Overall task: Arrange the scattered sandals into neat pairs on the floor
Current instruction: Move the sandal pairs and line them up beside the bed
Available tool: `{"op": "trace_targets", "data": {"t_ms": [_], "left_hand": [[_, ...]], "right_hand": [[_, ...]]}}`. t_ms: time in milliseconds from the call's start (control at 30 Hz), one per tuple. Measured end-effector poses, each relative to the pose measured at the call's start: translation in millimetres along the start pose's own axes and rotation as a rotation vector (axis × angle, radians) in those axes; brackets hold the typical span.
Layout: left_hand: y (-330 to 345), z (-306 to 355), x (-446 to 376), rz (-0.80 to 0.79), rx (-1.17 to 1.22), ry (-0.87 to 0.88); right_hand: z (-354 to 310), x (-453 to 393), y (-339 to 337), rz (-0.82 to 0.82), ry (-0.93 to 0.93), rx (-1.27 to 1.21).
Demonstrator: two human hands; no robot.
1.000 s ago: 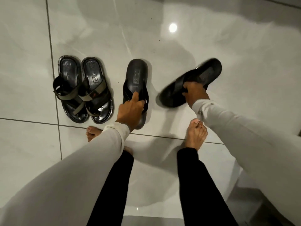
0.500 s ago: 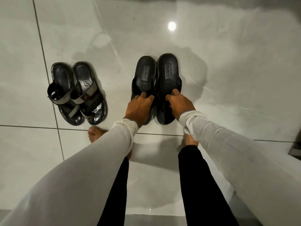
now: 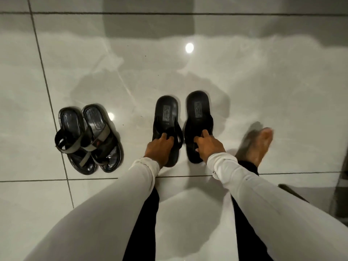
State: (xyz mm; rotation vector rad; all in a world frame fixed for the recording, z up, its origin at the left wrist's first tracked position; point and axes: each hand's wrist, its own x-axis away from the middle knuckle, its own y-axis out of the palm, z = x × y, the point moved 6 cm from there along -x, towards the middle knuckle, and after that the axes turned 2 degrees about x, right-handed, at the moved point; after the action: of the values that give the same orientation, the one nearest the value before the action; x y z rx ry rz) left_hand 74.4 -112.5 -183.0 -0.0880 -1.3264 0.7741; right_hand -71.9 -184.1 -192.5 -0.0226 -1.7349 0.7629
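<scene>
Plain black sandals [image 3: 166, 117] under both hands. Left of them, a glossy black pair [image 3: 88, 138] with grey straps. Sleeves [image 3: 244, 183] white, trousers [image 3: 143, 223] black. Floor [image 3: 263, 91] pale grey, glossy tile with dark grout lines.

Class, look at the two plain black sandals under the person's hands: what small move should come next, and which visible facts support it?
Probably slide the right black sandal slightly back and leftward with the right hand. It sits a little farther forward than the left black sandal under the left hand, with a floor gap between them, while the grey-strapped pair already sits touching.
</scene>
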Motion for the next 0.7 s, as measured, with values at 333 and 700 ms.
{"op": "trace_targets", "data": {"t_ms": [333,700], "left_hand": [[-6.0,32.3,-20.8,0.063,-0.025,0.071],[-113.0,195.6,-119.2,0.213,-0.020,0.134]], "right_hand": [[25.1,-10.5,-2.2,0.086,-0.083,-0.040],[197.5,-35.0,-114.2,0.197,0.000,-0.009]]}}
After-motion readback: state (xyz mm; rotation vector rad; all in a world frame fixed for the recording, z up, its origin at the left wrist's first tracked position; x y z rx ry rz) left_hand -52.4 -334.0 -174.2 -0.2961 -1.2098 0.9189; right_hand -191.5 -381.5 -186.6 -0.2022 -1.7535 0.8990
